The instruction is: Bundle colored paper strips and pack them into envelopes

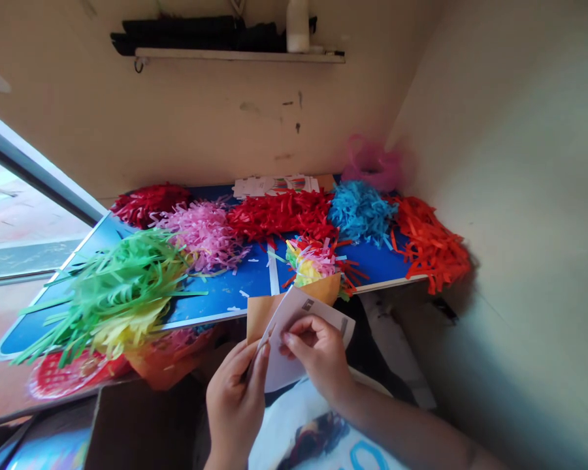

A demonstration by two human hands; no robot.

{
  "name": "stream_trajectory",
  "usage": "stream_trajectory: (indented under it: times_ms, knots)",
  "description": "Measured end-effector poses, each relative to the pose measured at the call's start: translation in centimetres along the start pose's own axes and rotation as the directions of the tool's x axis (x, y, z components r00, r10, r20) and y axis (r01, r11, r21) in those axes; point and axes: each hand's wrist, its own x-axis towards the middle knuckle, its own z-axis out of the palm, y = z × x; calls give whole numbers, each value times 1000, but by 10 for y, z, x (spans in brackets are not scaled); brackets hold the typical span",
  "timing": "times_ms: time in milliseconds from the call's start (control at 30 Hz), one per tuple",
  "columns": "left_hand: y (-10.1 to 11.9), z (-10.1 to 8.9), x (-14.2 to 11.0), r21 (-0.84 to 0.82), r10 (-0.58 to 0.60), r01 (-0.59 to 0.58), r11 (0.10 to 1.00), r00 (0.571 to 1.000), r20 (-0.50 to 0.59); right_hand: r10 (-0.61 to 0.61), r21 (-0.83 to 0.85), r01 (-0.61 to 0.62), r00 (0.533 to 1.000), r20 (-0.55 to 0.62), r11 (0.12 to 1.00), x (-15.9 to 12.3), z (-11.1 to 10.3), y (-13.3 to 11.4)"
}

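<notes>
My left hand [238,391] is closed on the edge of a folded white card [281,336], thumb against its near face. Small dark print shows on the card near its top. Behind it sits a piece of brown paper [259,312], its corners sticking out on both sides. My right hand [323,362] lies in front of the card with thumb and forefinger pinched together; whatever is between them is hidden. Just beyond, a small mixed bunch of shredded paper strips [311,261] in yellow, pink, red and green rests at the table's front edge.
On the blue table [225,287] lie piles of shredded paper: green [122,277], pink [206,235], red [284,215], blue [362,212] and orange [431,245]. White printed cards [274,185] lie at the back by a pink bag [372,163]. A red basket [61,375] is below left.
</notes>
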Motion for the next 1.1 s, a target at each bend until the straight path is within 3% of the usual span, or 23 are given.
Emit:
stream_trajectory:
  times_ms: [233, 333, 433, 500, 567, 633, 700, 767, 833, 967, 1033, 1100]
  knots:
    - [3, 1, 0, 3, -13, 13, 1000, 1000, -8, -30, -45, 31, 999, 21, 999, -3, 3, 2]
    - [3, 0, -3, -5, -17, 17, 1000, 1000, -6, -142, -263, 144, 990, 27, 954, 1, -4, 4]
    - [-2, -6, -6, -23, -77, 77, 997, 996, -35, -409, -580, 311, 912, -42, 753, 14, -31, 6]
    - [-8, -12, -6, -71, -141, 139, 988, 990, -18, -521, -707, 357, 853, -19, 610, 23, -57, 4]
    - [-14, -18, -2, -147, -192, 209, 967, 974, 119, -465, -760, 402, 873, 148, 511, 27, -79, 1]
    - [-18, -21, 6, -211, -224, 297, 931, 924, 311, -337, -796, 428, 893, 300, 428, 25, -93, -3]
    - [-19, -21, 15, -196, -242, 353, 915, 867, 436, -291, -828, 452, 884, 366, 333, 17, -96, -5]
    - [-17, -19, 22, -108, -239, 319, 941, 859, 453, -339, -841, 483, 855, 393, 244, 7, -91, -6]
    - [-13, -14, 26, -14, -203, 229, 973, 892, 404, -375, -840, 507, 829, 415, 192, -1, -83, -5]
    - [-7, -7, 20, 71, -200, 187, 980, 944, 264, -365, -842, 513, 826, 431, 167, -9, -77, -7]
    - [-9, -16, 17, 39, -231, 229, 973, 943, 237, -290, -795, 554, 825, 484, 247, -8, -88, -15]
    - [-15, -36, 17, -40, -264, 277, 960, 945, 193, -194, -742, 532, 845, 499, 408, -2, -107, -26]
